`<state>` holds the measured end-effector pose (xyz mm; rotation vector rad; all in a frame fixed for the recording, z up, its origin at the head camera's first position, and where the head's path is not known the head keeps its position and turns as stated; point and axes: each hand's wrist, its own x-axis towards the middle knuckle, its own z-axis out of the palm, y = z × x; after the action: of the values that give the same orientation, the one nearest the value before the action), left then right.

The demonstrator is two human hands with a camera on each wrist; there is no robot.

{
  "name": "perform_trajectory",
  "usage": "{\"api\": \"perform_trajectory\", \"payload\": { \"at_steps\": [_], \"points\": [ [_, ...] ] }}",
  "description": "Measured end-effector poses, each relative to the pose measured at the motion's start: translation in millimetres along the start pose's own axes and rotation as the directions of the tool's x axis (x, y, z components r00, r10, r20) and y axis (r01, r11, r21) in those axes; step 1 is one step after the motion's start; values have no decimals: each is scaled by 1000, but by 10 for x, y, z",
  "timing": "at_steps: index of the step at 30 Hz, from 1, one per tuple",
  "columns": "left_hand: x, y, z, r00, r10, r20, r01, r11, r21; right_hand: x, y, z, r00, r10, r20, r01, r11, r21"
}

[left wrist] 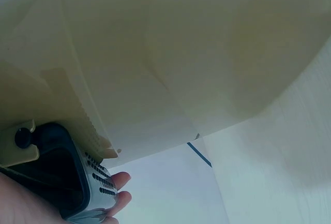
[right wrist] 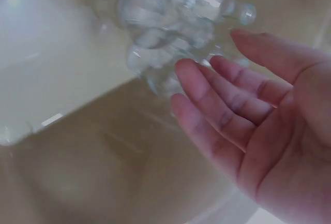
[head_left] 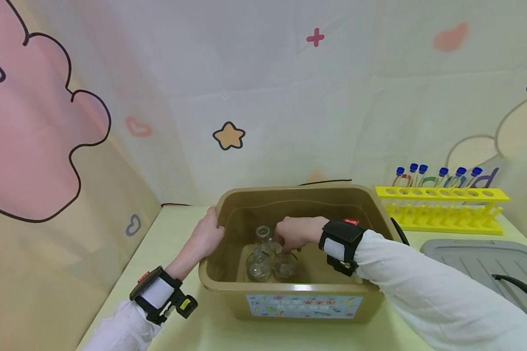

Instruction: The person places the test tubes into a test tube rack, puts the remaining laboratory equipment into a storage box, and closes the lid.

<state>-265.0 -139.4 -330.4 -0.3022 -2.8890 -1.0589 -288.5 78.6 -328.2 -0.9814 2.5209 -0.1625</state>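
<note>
Three clear glass flasks stand close together inside a brown plastic bin (head_left: pixel 298 287): a rear flask (head_left: pixel 263 235), a front left flask (head_left: pixel 259 267) and a front right flask (head_left: pixel 285 268). My right hand (head_left: pixel 299 231) reaches down into the bin, over the front right flask. In the right wrist view its fingers (right wrist: pixel 222 115) are loosely bent with nothing between them, beside the blurred glassware (right wrist: pixel 170 17). My left hand (head_left: pixel 208 234) grips the bin's left rim. The left wrist view shows its fingertips (left wrist: pixel 120 198) behind the bin's dark side handle (left wrist: pixel 57 167).
To the right a yellow test tube rack (head_left: pixel 443 194) holds several blue-capped tubes. A grey lid (head_left: pixel 474 253) with a black handle lies on the table at the right. A label (head_left: pixel 305 306) covers the bin's front, and a printed cloth (head_left: pixel 281 97) hangs behind.
</note>
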Motion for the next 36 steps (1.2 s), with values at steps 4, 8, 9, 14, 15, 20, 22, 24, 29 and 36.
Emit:
{"api": "perform_trajectory", "payload": {
  "at_steps": [4, 8, 9, 14, 15, 20, 22, 24, 29, 36],
  "points": [
    [-21, -48, -16, 1000, -15, -1, 15, 1000, -2, -86, -61, -148, 999, -14, -39, 14, 1000, -6],
    [-39, -79, -29, 1000, -23, -8, 23, 1000, -11, -193, -98, -302, 995, -47, -86, 46, 999, -12],
    [-41, -79, -30, 1000, -24, -7, 24, 1000, -14, -223, -94, -336, 994, -51, -99, 50, 999, -11],
    [-32, -70, -21, 1000, -25, -1, 25, 1000, -10, -420, -13, -500, 981, -79, -179, 82, 997, 9],
    [-27, -68, -19, 1000, -22, -1, 22, 1000, -8, -473, 8, -537, 977, -85, -197, 90, 996, 17],
    [-12, -46, -9, 1000, -19, -2, 19, 1000, -7, -821, 109, -741, 948, -98, -304, 132, 987, 95],
    [-7, -38, -6, 1000, -18, -1, 18, 1000, -10, -989, 164, -817, 932, -83, -352, 133, 983, 123],
    [-7, -28, -9, 1000, -14, -2, 14, 1000, -14, -1164, 217, -887, 920, -55, -388, 122, 981, 150],
    [-15, -14, -21, 1000, -7, -9, 7, 1000, -16, -1506, 399, -953, 904, 30, -426, 54, 981, 184],
    [-18, 2, -9, 1000, -6, 0, 6, 1000, -20, -1790, 681, -833, 881, 168, -442, -84, 976, 203]
  ]
}}
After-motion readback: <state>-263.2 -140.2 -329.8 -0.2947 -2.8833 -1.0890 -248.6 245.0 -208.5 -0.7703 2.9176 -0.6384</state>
